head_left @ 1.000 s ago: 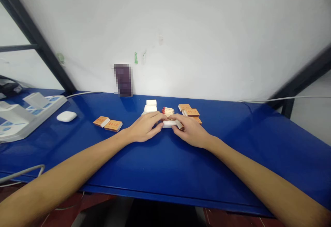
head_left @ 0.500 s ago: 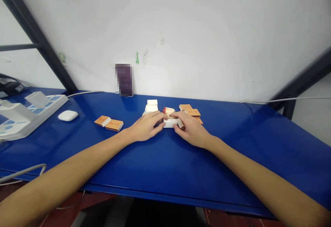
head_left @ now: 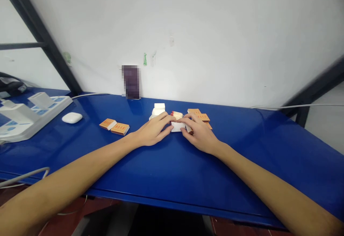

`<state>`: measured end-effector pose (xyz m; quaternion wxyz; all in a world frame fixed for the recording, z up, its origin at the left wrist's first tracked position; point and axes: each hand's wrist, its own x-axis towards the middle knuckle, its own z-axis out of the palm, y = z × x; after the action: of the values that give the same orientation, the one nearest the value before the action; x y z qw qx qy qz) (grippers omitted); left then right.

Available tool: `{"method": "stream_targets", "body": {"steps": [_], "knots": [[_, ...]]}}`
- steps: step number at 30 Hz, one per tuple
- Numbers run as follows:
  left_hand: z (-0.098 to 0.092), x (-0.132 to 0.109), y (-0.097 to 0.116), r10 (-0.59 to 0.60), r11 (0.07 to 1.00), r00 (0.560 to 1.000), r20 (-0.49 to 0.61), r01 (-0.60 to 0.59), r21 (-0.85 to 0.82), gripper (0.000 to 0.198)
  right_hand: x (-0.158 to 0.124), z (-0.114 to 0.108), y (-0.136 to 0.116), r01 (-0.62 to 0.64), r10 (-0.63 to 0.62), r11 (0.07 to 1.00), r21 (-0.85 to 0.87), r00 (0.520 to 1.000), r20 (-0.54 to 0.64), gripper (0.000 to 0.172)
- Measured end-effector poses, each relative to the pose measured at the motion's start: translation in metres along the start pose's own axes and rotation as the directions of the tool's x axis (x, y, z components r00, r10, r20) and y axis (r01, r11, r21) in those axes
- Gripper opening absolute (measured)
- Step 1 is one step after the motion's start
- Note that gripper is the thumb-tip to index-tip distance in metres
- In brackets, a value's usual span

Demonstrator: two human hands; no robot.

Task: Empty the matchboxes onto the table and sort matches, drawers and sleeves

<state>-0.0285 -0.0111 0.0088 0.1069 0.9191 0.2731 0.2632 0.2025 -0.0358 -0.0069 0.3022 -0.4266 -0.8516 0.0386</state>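
Observation:
My left hand [head_left: 156,130] grips the left end of a small white matchbox tray [head_left: 177,127] between thumb and fingers. At the tray's right end, my right hand [head_left: 200,133] pinches it the same way. Several red-headed matches [head_left: 177,114] lie in a bundle just behind the tray, partly hidden by my fingers. More white matchbox trays [head_left: 159,106] stand behind my left hand, which covers part of them. Orange matchboxes [head_left: 202,117] lie in a loose group behind and beside my right hand.
Two orange matchboxes [head_left: 120,128] lie touching on the blue table [head_left: 150,178] to the left. Farther left are a white earbud case [head_left: 72,117] and a white power strip [head_left: 32,126] with plugs. A blurred dark rectangle [head_left: 132,81] leans on the wall.
The camera view has shifted slightly, moving the scene a little to the right in the picture. Both hands keep their hold on the tray, with only small finger movement.

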Motion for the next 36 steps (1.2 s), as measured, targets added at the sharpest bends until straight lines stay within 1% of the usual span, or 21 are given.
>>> {"method": "stream_targets", "body": {"steps": [6, 9, 12, 14, 16, 19, 23, 27, 33, 36], "knots": [[0.0003, -0.0003, -0.0004, 0.0, 1.0, 1.0, 0.005, 0.0, 0.03, 0.029, 0.0001, 0.002, -0.0006, 0.0, -0.002, 0.998, -0.058, 1.0, -0.022, 0.031], [0.001, -0.0003, -0.0007, 0.038, 0.998, 0.999, -0.021, -0.037, 0.042, 0.029, 0.0006, 0.002, -0.0019, 0.016, -0.021, 0.993, -0.117, 0.999, -0.038, 0.03], [0.0018, -0.0002, -0.0014, 0.083, 0.997, 0.996, -0.023, -0.082, 0.01, 0.031, 0.0009, 0.0028, -0.0026, 0.018, -0.026, 0.99, -0.143, 0.998, -0.053, 0.028], [0.0024, -0.0003, -0.002, 0.085, 0.996, 0.996, 0.0, -0.085, -0.023, 0.034, 0.0009, 0.0036, -0.0025, 0.019, -0.026, 0.992, -0.121, 0.998, -0.058, 0.027], [0.0029, -0.0005, -0.0025, 0.061, 0.997, 0.998, 0.014, -0.06, -0.045, 0.038, 0.0009, 0.0045, -0.0021, 0.023, -0.028, 0.996, -0.084, 0.998, -0.062, 0.028], [0.0034, -0.0008, -0.0027, 0.029, 0.998, 0.999, 0.024, -0.028, -0.057, 0.044, 0.0009, 0.0058, -0.0008, 0.023, -0.025, 0.999, -0.03, 0.997, -0.072, 0.031], [0.0034, -0.0004, -0.0018, 0.022, 0.997, 0.999, 0.041, -0.018, -0.077, 0.048, 0.0009, 0.0077, 0.0015, 0.024, -0.024, 1.0, 0.008, 0.996, -0.083, 0.031], [0.0027, 0.0002, -0.0006, -0.003, 0.996, 0.999, 0.048, 0.008, -0.087, 0.046, 0.0011, 0.007, 0.0012, 0.028, -0.025, 0.999, 0.038, 0.996, -0.084, 0.033], [0.0036, 0.0003, -0.0013, -0.013, 0.997, 0.999, 0.034, 0.015, -0.071, 0.042, 0.0024, 0.0033, -0.0018, 0.009, -0.007, 0.997, 0.081, 1.0, -0.018, 0.042], [0.0045, 0.0001, -0.0022, -0.019, 0.998, 0.999, 0.028, 0.021, -0.059, 0.041, 0.0029, 0.0046, 0.0004, 0.032, -0.029, 0.996, 0.087, 0.999, -0.027, 0.046]]}}
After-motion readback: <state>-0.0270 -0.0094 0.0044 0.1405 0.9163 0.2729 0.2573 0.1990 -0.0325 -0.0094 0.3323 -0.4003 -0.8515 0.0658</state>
